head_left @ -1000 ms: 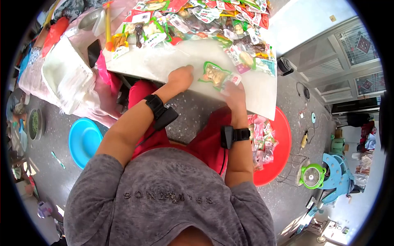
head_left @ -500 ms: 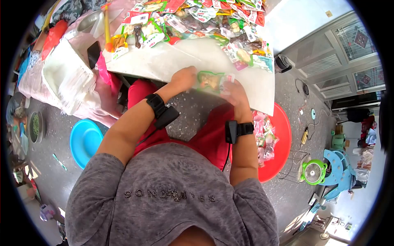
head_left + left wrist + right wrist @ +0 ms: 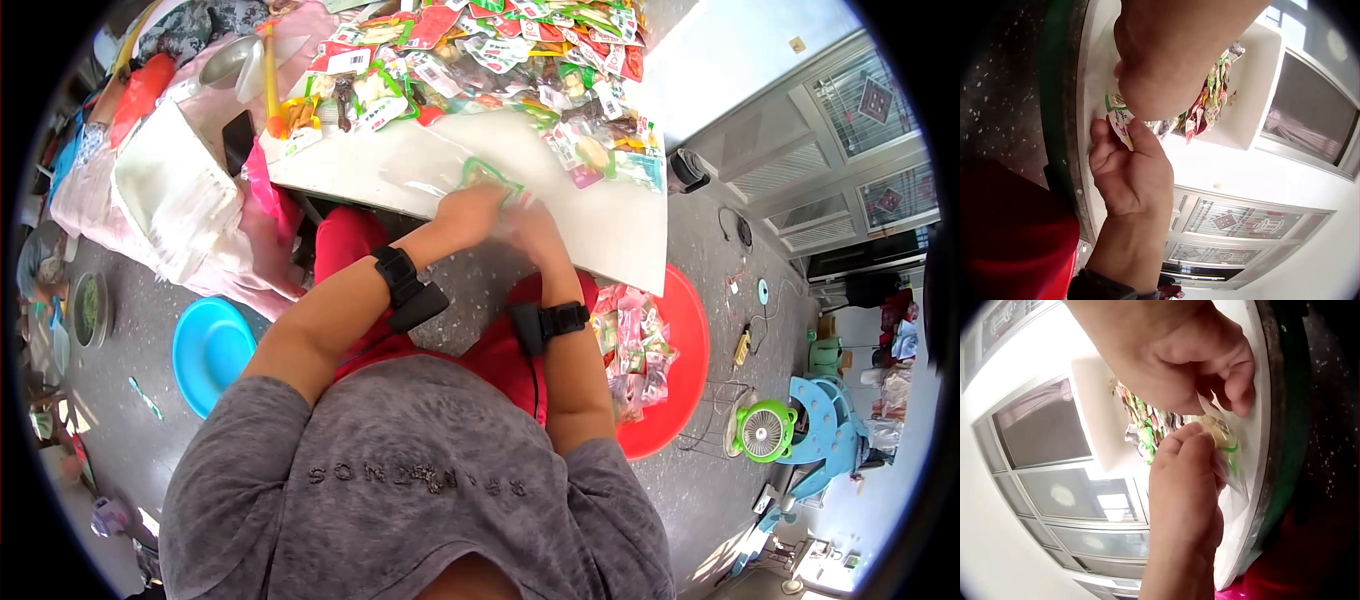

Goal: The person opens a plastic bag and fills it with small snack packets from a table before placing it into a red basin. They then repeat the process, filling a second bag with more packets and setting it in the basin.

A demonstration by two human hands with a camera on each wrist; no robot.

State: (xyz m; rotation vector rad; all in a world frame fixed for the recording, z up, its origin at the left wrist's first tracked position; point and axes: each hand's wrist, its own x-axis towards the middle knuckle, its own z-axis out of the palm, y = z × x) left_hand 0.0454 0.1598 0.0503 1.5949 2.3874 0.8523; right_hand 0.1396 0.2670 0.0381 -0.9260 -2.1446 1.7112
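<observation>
My left hand (image 3: 468,215) and right hand (image 3: 535,232) are close together at the table's near edge. Between them is a clear snack packet (image 3: 1222,434) with a green border and pale contents. Curled fingers of my left hand pinch it, as the right wrist view shows. From the other side, my right hand (image 3: 1132,172) pinches the packet's white printed label (image 3: 1122,128) between thumb and fingers. Thin clear plastic film (image 3: 1232,500) hangs below the packet in the right wrist view. The left hand covers much of the packet in the head view.
Many colourful snack packets (image 3: 500,50) are heaped along the back of the white table (image 3: 600,225). A red basin (image 3: 690,370) of packets stands by the right arm, a blue basin (image 3: 213,355) at the left. A white container (image 3: 170,190) lies left of the table.
The packet, earlier held out in my right hand, has moved left to my left hand. Both hands have closed together, and the left hand now grips it too.
</observation>
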